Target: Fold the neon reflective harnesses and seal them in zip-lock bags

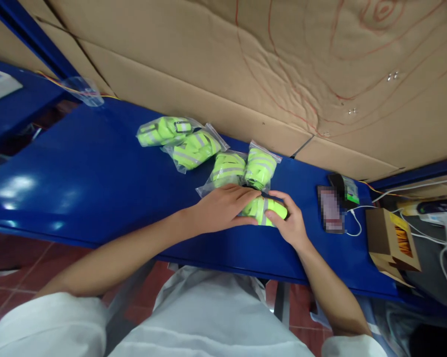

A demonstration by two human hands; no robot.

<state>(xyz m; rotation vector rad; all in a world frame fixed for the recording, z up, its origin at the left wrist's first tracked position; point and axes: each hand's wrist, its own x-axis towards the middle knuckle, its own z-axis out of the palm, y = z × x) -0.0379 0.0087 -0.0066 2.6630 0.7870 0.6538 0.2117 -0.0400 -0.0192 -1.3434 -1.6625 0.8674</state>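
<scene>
Between my two hands is a rolled yellow-green reflective strap (265, 210) with grey bands, just above or on the blue table. My left hand (227, 207) is wrapped over its left end, thumb along the near side. Around its right end my right hand (291, 220) is closed, with the thumb pressed on the front. Just beyond my hands lie two similar rolled straps in clear zip bags, one bag (229, 167) to the left and another bag (260, 166) to the right. Farther left are two more bagged straps, a nearer bag (196, 148) and a farther bag (166, 131).
A tall cardboard panel (194, 64) backs the blue table (78, 188). On the right lie a phone (330, 208) with a white cable, a dark item (341, 188) and an open cardboard box (389, 238). A clear plastic cup (85, 91) stands at the back left.
</scene>
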